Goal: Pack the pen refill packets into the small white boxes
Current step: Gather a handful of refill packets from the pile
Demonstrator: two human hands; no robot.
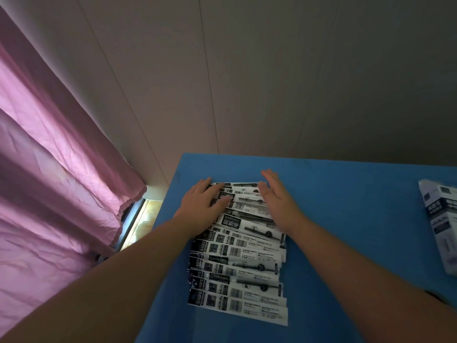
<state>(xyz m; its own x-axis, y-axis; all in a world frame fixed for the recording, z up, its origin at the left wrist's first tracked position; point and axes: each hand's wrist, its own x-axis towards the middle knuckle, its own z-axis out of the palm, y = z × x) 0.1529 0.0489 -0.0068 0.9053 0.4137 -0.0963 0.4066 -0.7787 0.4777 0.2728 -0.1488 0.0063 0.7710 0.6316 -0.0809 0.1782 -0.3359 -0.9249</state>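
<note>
Head view showed both flat hands, left hand (pixel 201 210) and right hand (pixel 278 200), fingers together, resting on fanned packets (pixel 237 263) at centre frame, none packed; boxes (pixel 442 224) waited at right edge.

packets (pixel 237 263): far end of the overlapping row hidden under both hands; each packet covers part of the next; print too small and soft to read; count cannot be told
left hand (pixel 202 209): palm side hidden, pressed flat on the packets' left ends; fingertips blurred
right hand (pixel 279 201): edge-on, palm not visible; covers the right ends of the far packets; slightly blurred
white boxes (pixel 442 226): cut off by the right edge; blurred; labels unreadable; number of boxes unclear
blue table (pixel 346 206): cut by right and bottom edges
dark object (pixel 435 297): by right forearm, blurred, cannot identify
forearms: run out of the bottom edge
</note>
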